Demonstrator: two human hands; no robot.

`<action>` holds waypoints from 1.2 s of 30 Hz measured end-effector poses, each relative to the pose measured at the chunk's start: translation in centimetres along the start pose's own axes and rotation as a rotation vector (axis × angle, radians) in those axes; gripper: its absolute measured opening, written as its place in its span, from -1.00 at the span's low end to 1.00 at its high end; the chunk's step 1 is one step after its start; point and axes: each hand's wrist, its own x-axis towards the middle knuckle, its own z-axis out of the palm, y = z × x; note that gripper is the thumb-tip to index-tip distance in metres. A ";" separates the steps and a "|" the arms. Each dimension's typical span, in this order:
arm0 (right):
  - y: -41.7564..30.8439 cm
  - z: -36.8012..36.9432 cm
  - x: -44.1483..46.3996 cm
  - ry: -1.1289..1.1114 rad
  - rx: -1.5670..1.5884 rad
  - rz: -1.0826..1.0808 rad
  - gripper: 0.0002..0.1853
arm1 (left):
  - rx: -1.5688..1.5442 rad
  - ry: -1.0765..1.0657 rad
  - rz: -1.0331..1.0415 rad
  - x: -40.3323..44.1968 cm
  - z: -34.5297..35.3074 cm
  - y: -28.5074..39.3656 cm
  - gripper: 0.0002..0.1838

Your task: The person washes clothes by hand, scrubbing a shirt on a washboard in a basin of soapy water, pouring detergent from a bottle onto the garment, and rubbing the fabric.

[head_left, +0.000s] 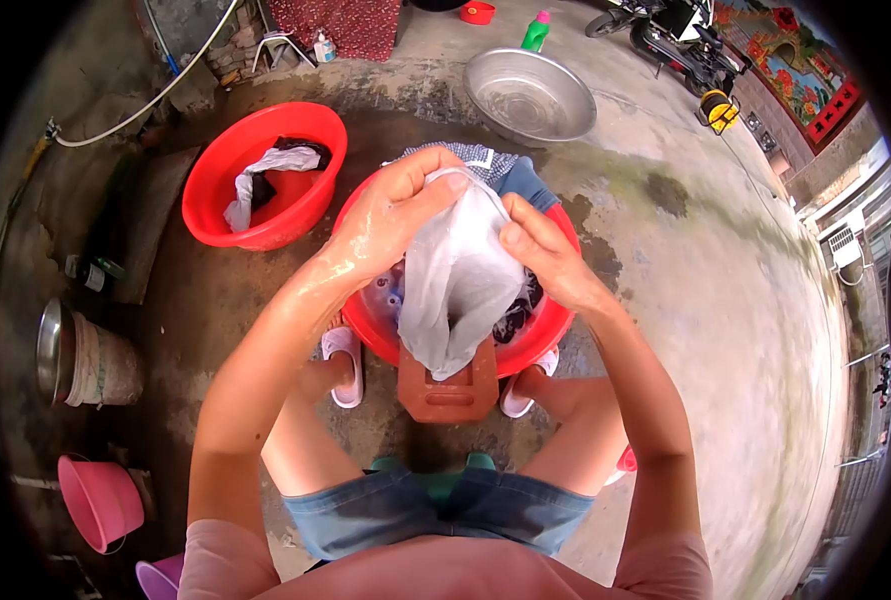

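Note:
A wet, whitish garment [455,270] hangs stretched between my hands above a red basin [555,335]; its exact kind is unclear. My left hand [410,195] grips its top edge on the left, thumb pressed over the fabric. On the other side, my right hand [545,250] pinches the same edge with fingers curled. Below, the basin holds a checked cloth [480,158], blue denim [527,185] and dark patterned fabric, partly hidden by the garment. A reddish-brown washboard [447,395] leans at the basin's near side, between my feet.
Front left stands a second red basin [300,215] with a grey-and-black cloth [265,180]. Beyond are a metal basin [530,95], a green bottle [536,32] and a parked motorbike [670,50]. A pink bucket [100,505] and white bucket [105,365] stand left.

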 end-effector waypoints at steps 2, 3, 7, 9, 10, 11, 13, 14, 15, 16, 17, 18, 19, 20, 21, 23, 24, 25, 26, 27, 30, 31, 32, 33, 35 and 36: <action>1.6 1.1 0.1 -0.151 -0.098 -0.050 -0.47 | -0.037 0.102 0.021 0.5 0.9 0.0 -0.77; 2.1 1.0 0.2 -0.269 -0.194 -0.017 -0.42 | -0.047 0.142 0.016 0.6 0.6 -0.4 -0.77; 6.7 -1.6 1.1 0.340 0.546 0.112 -0.72 | -0.118 0.191 -0.058 0.7 -2.4 -4.7 -0.74; 8.1 -1.3 2.4 0.442 0.503 0.098 -0.81 | -0.322 0.276 -0.163 1.2 -1.7 -8.7 -0.69; 8.9 -0.9 3.0 0.494 0.484 0.098 -0.86 | -0.416 0.323 -0.154 1.8 -1.4 -10.0 -0.69; 8.3 0.1 3.2 0.529 0.000 -0.018 -0.89 | -0.506 0.373 -0.144 2.4 -1.1 -10.9 -0.69; 8.7 3.4 3.4 0.453 -0.419 -0.307 -0.59 | -0.699 0.299 -0.161 3.3 -1.5 -14.3 -0.69; 8.3 4.3 3.5 0.371 -0.542 -0.250 -0.57 | -0.802 0.167 -0.181 3.9 -1.9 -17.4 -0.68; 7.9 5.2 3.6 0.284 -0.665 -0.204 -0.54 | -0.866 0.215 -0.231 4.2 -0.9 -17.6 -0.68; 9.5 4.7 4.9 0.237 -0.767 -0.108 -0.59 | -0.930 0.268 -0.279 4.6 0.0 -17.8 -0.68; 10.6 4.7 5.3 0.183 -0.862 -0.001 -0.64 | -0.944 0.505 -0.363 4.7 3.6 -14.1 -0.69; 11.0 4.7 5.4 0.314 -0.859 -0.092 -0.74 | -0.949 0.742 -0.424 5.0 5.7 -12.1 -0.70; 11.3 4.7 6.1 0.454 -0.856 -0.199 -0.82 | -0.984 0.630 -0.355 5.2 5.5 -12.8 -0.71; 11.5 5.1 6.5 0.592 -0.839 -0.293 -0.86 | -1.012 0.526 -0.303 4.7 4.6 -14.3 -0.71; 11.8 5.0 6.7 0.719 -0.827 -0.397 -0.81 | -1.047 0.426 -0.237 4.3 3.5 -16.6 -0.72; 12.7 3.8 7.7 0.661 -0.791 -0.424 -0.84 | -1.239 0.003 -0.166 5.5 0.5 -21.1 -0.77; 13.1 3.1 8.0 0.637 -0.770 -0.432 -0.85 | -1.051 0.397 -0.295 5.4 3.2 -17.5 -0.75; 13.4 2.8 7.8 0.613 -0.755 -0.438 -0.86 | -0.830 0.770 -0.414 5.3 5.1 -15.0 -0.73; 13.0 3.6 7.0 0.622 -0.764 -0.439 -0.84 | -0.806 0.726 -0.412 5.3 5.2 -14.4 -0.70; 11.9 5.3 6.0 0.628 -0.773 -0.443 -0.82 | -0.965 0.417 -0.309 5.0 3.9 -16.7 -0.72; 10.4 6.9 4.8 0.587 -0.856 -0.525 -0.69 | -1.467 -0.293 -0.142 4.2 1.1 -21.2 -0.75; 10.7 5.1 5.7 0.616 -0.773 -0.435 -0.67 | -1.235 -0.020 -0.256 4.2 1.8 -21.4 -0.74; 11.1 2.8 6.4 0.637 -0.686 -0.330 -0.66 | -0.992 0.248 -0.365 4.0 3.6 -16.4 -0.73; 11.5 1.5 6.3 0.640 -0.593 -0.224 -0.65 | -0.737 0.519 -0.466 3.6 4.6 -13.3 -0.72; 11.7 0.1 5.6 0.552 -0.472 -0.155 -0.68 | -0.467 0.459 -0.378 3.5 2.6 -12.9 -0.64; 11.5 -0.2 5.0 0.545 -0.262 -0.145 -0.69 | -0.303 0.448 -0.284 3.2 0.7 -13.3 -0.62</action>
